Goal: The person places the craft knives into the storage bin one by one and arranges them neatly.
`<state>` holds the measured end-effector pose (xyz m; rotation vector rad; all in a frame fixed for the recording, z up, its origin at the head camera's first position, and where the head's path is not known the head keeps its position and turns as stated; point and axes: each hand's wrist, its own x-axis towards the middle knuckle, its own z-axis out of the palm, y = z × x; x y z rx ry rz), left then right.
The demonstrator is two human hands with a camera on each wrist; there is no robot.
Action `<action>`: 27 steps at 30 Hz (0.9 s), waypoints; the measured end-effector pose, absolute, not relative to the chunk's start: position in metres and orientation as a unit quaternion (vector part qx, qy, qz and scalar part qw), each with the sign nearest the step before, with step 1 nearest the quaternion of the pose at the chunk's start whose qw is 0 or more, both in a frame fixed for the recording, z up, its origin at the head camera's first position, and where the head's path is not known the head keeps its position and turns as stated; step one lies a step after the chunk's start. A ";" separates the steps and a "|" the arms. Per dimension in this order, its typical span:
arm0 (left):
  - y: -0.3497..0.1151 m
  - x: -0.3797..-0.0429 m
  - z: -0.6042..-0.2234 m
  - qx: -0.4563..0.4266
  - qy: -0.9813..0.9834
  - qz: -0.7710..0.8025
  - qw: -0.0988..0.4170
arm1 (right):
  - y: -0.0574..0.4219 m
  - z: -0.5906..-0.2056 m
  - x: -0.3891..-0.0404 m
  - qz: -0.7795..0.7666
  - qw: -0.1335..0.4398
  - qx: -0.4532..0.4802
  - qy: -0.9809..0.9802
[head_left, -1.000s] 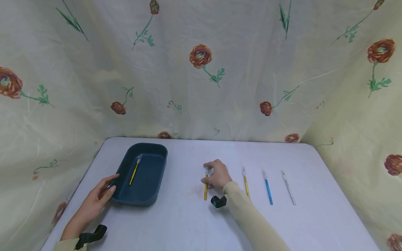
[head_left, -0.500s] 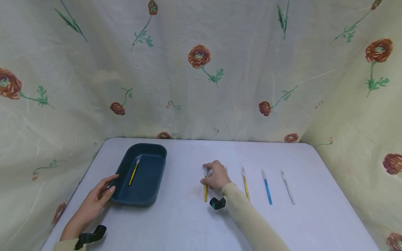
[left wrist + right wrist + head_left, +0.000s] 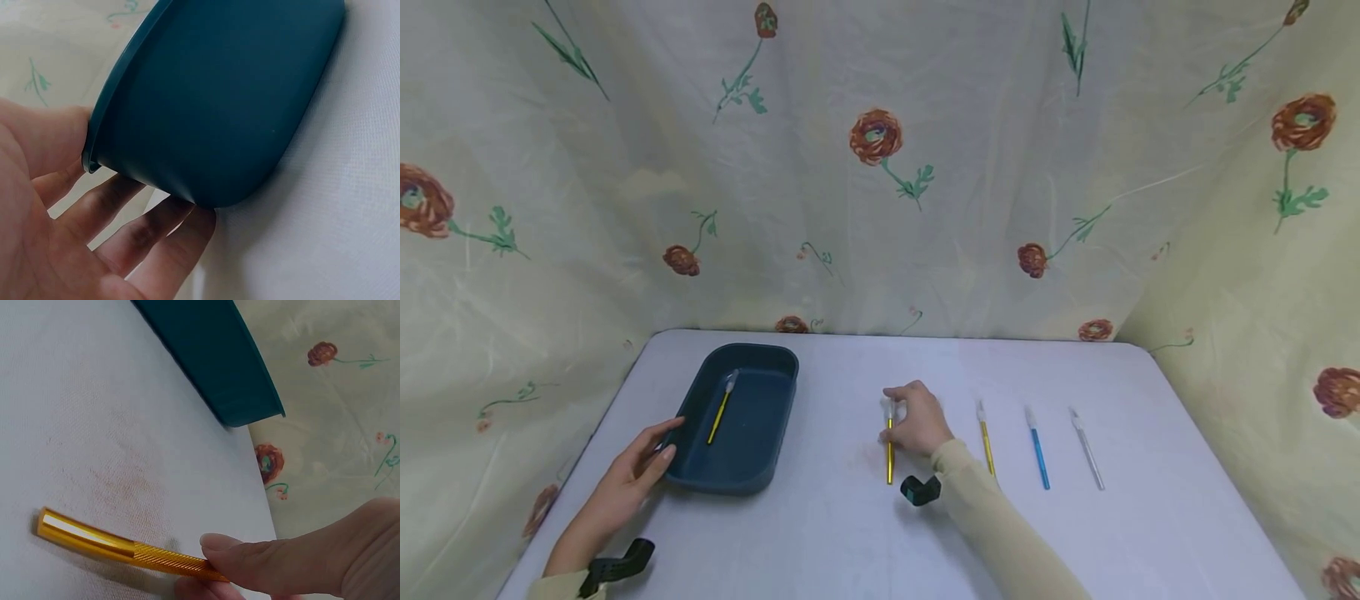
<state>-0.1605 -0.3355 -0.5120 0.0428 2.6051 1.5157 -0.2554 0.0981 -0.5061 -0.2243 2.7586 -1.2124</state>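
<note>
holds in the right hand (image 3: 921, 421) a slim gold tool (image 3: 890, 460), pen-shaped, pinched between thumb and fingers. looks bright yellow-gold and metallic: smooth and mirror-like at the blunt end, with a pale streak of reflected light lengthwise, then finely ridged closer to the thumb. carries a clear cap (image 3: 890, 408) at the other end, partly covered by the hand in the head view.

points with the cap away from the person, toward the back of the white tabletop (image 3: 842, 542), and with the blunt end toward the person. runs with its long axis almost straight from near to far; lies crosswise in the right wrist view, blunt end to the left, sloping slightly down toward the thumb. sits near the middle of the tabletop, between the dark teal tray (image 3: 752, 429) on the left and, on the right, a yellow tool (image 3: 987, 443), a blue tool (image 3: 1041, 458) and a silver tool (image 3: 1090, 454). casts a shadow just beside; cannot tell whether touching the surface or slightly above it.

rests the left hand (image 3: 625, 479) against the tray's left side, toward the near corner, fingers spread and loosely straight. inside the tray, another yellow tool (image 3: 720, 417), slanting, clear end farther away.
</note>
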 end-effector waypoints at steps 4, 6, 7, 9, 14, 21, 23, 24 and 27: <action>-0.335 -0.161 -0.511 0.014 0.862 0.502 0.065 | 0.098 -0.503 -0.253 -0.409 0.055 -0.076 0.907; -0.335 -0.161 -0.512 0.012 0.863 0.501 0.067 | 0.099 -0.500 -0.251 -0.415 0.050 -0.079 0.905; -0.335 -0.161 -0.512 0.011 0.863 0.501 0.067 | 0.099 -0.499 -0.250 -0.421 0.048 -0.080 0.902; -0.335 -0.161 -0.513 0.009 0.863 0.501 0.067 | 0.099 -0.497 -0.249 -0.434 0.045 -0.083 0.896; -0.336 -0.160 -0.514 0.013 0.863 0.501 0.065 | 0.099 -0.489 -0.244 -0.472 0.035 -0.095 0.876; -0.337 -0.159 -0.515 0.019 0.865 0.497 0.062 | 0.094 -0.476 -0.242 -0.494 0.003 -0.117 0.862; -0.337 -0.159 -0.515 0.017 0.865 0.497 0.061 | 0.092 -0.472 -0.241 -0.496 -0.003 -0.119 0.860; -0.337 -0.159 -0.515 0.017 0.866 0.496 0.061 | 0.091 -0.471 -0.241 -0.497 -0.005 -0.121 0.859; -0.336 -0.159 -0.514 0.014 0.866 0.496 0.062 | 0.089 -0.469 -0.240 -0.499 -0.005 -0.121 0.858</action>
